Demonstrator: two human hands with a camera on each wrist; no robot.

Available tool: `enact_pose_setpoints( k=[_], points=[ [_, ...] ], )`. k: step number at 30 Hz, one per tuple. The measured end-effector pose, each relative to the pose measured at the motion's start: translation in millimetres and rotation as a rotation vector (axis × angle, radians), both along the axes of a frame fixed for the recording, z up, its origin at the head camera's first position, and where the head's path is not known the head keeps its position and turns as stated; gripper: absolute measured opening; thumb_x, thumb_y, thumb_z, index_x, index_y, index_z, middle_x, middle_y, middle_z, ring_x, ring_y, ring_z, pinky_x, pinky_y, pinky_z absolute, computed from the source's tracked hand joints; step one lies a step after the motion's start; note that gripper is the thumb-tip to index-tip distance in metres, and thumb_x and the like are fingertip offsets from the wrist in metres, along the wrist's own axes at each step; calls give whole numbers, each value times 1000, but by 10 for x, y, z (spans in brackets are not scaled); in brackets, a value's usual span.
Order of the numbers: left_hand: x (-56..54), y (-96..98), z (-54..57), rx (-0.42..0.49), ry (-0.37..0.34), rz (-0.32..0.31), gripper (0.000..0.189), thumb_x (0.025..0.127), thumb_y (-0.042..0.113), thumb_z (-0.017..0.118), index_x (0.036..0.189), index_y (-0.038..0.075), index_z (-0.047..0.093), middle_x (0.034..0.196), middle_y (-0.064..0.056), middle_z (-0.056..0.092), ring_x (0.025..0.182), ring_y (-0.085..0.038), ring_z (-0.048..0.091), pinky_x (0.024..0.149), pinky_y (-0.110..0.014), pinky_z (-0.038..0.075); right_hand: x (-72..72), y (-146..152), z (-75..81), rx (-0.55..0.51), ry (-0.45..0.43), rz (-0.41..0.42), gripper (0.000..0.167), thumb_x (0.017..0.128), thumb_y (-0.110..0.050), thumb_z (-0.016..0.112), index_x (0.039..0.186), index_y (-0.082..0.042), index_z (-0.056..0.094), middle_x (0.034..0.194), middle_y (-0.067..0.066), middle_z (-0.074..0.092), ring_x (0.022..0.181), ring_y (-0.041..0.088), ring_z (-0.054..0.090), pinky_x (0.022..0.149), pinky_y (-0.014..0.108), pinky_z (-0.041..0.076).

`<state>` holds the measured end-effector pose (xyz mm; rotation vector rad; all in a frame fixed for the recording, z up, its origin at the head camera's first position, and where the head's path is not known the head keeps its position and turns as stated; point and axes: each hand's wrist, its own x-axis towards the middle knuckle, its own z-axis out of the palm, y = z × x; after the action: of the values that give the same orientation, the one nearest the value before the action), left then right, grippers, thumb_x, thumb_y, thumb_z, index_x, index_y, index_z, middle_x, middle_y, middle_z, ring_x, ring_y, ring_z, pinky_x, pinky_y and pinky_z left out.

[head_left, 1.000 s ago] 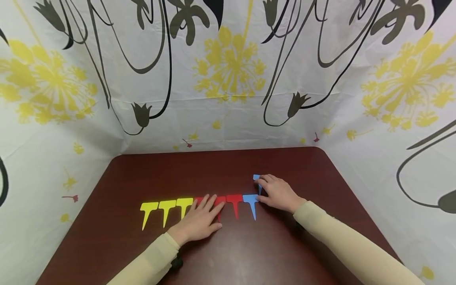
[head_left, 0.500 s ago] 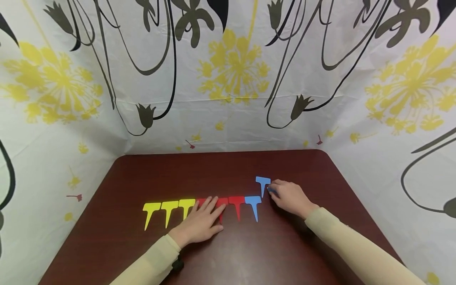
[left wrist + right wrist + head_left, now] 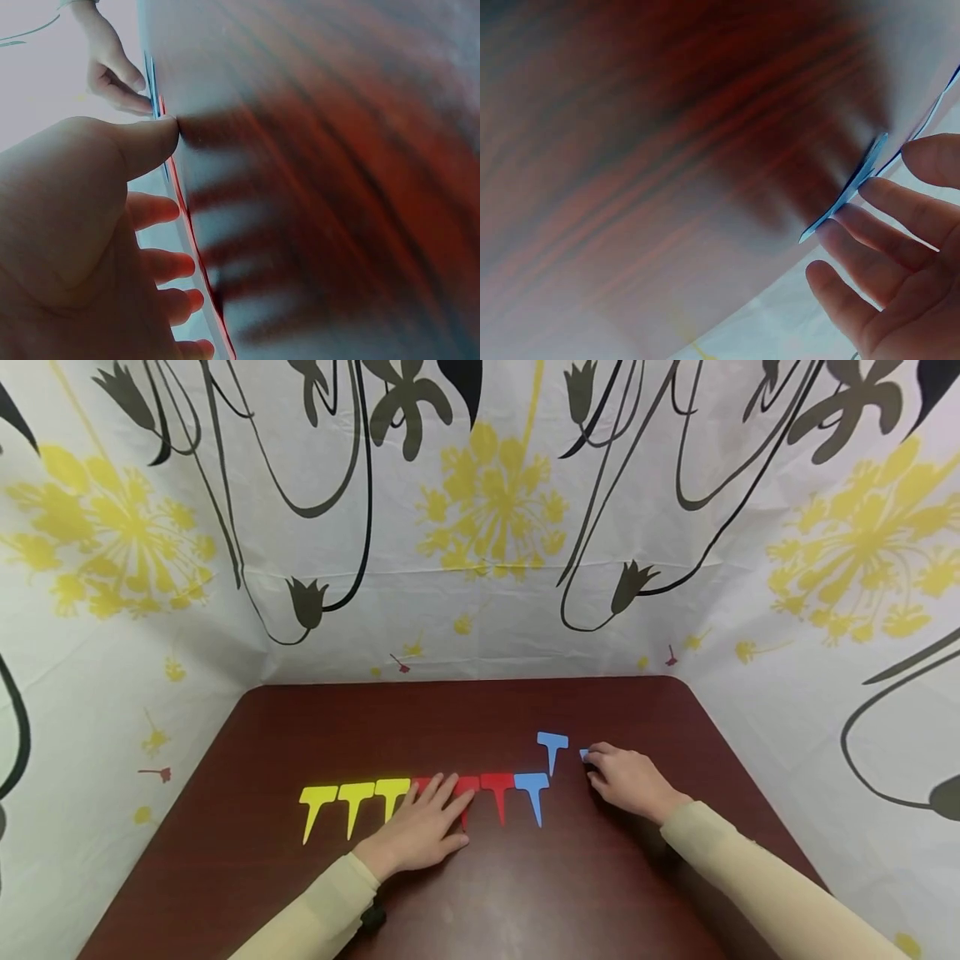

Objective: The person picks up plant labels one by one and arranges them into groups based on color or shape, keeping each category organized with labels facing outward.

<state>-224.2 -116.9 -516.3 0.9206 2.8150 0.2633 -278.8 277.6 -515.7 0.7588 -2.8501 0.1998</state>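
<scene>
T-shaped plant labels lie in a row across the table. Three yellow labels (image 3: 356, 795) are at the left, red labels (image 3: 498, 785) in the middle, and a blue label (image 3: 533, 785) ends the row. My left hand (image 3: 411, 835) rests flat with spread fingers over the red ones, partly hiding some. Above the row's right end lies another blue label (image 3: 552, 742). To its right, my right hand (image 3: 632, 781) touches one more blue label (image 3: 847, 191) with its fingertips. In the right wrist view the thumb stands apart from that label, which tilts slightly off the table.
The dark red-brown table (image 3: 480, 902) has rounded far corners. A white cloth (image 3: 480, 610) with yellow and grey flower prints hangs behind it and along both sides. Something small and black (image 3: 372, 917) shows under my left wrist.
My right hand has moved right, sliding a blue label away and uncovering the blue label above the row. The left hand has stayed in place on the red labels.
</scene>
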Motion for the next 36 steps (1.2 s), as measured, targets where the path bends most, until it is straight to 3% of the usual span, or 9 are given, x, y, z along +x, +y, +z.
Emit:
enact_pose_setpoints(
  k=[5,14,21,24,29,36],
  points=[
    [19,-25,3,-2,4,-1,74,99,55,54,161,22,29,166,-13,20,151,-38,16,117,-65,15,-1,91,-8,2,-16,8,34,92,-18,72,122,-3,70,124,13,64,83,22,71,73,43,60],
    [24,-26,2,-28,3,9,75,99,57,52,162,25,26,167,-11,18,152,-35,15,117,-64,15,-145,-75,127,-53,-25,22,41,94,-21,72,130,-3,66,127,13,63,101,26,69,82,48,58],
    [24,-24,13,-24,8,1,73,99,56,53,161,23,30,166,-13,21,151,-36,18,117,-64,15,-230,-355,165,-14,-186,83,61,97,-34,67,149,-6,49,147,19,48,117,31,62,96,53,51],
    [34,-14,23,-17,-7,0,73,99,56,53,161,23,30,166,-13,21,151,-36,18,117,-64,15,-222,-363,143,23,-241,94,64,99,-38,65,151,-8,46,151,21,43,127,36,55,104,57,44],
    [28,-14,11,-30,-22,9,75,98,58,54,161,25,29,166,-11,19,152,-34,17,117,-64,14,-197,-315,92,69,-259,97,61,100,-41,62,150,-8,49,153,22,41,133,36,50,111,62,33],
    [5,-26,13,-26,-6,25,78,96,60,56,161,25,29,167,-11,19,152,-33,16,118,-64,13,-120,-275,114,76,-222,108,58,97,-37,67,146,-9,54,150,20,45,128,37,54,107,60,40]
  ],
)
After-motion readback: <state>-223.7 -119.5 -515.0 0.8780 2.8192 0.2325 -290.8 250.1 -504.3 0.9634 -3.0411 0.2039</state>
